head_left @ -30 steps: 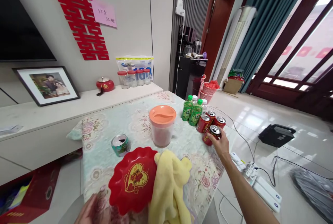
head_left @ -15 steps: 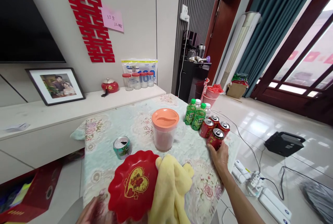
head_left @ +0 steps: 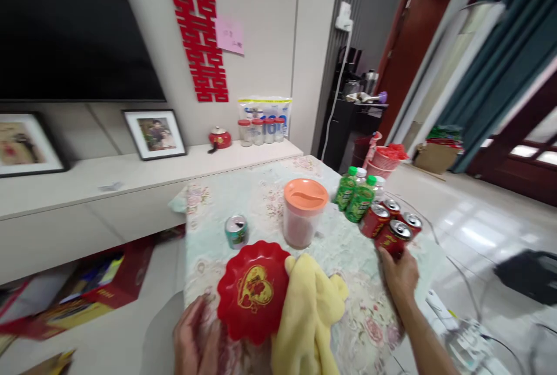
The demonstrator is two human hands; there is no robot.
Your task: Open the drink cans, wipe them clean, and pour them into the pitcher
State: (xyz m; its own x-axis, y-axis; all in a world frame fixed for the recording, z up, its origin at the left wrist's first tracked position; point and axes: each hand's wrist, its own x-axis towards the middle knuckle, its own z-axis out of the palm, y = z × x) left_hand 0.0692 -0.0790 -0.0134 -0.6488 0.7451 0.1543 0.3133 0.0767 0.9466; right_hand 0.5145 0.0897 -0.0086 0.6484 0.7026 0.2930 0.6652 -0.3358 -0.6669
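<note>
In the head view my right hand [head_left: 398, 273] grips the lower part of the nearest red drink can [head_left: 394, 240], thumb on its left side. Several like it stand close together just behind. My left hand [head_left: 195, 337] rests at the near left table edge, fingers apart and holding nothing. Right beside it lies a red scalloped plate [head_left: 256, 291] with a gold heart print. A yellow cloth [head_left: 307, 311] lies against the plate's right side. Behind the plate stand a small green-blue can [head_left: 237, 231] and a clear pitcher [head_left: 300, 227] with an orange lid [head_left: 306, 194].
Green-capped bottles [head_left: 359, 201] stand behind the red cans near the table's right edge. A white cabinet [head_left: 209, 169] beyond the table carries lidded jars [head_left: 257, 132] and photo frames [head_left: 155, 134]. Power strips [head_left: 470, 343] and cables lie on the floor at right.
The view has swung left, so everything sits further right in the picture. My left hand has come further into view beside the plate. My right hand stays on the same red can.
</note>
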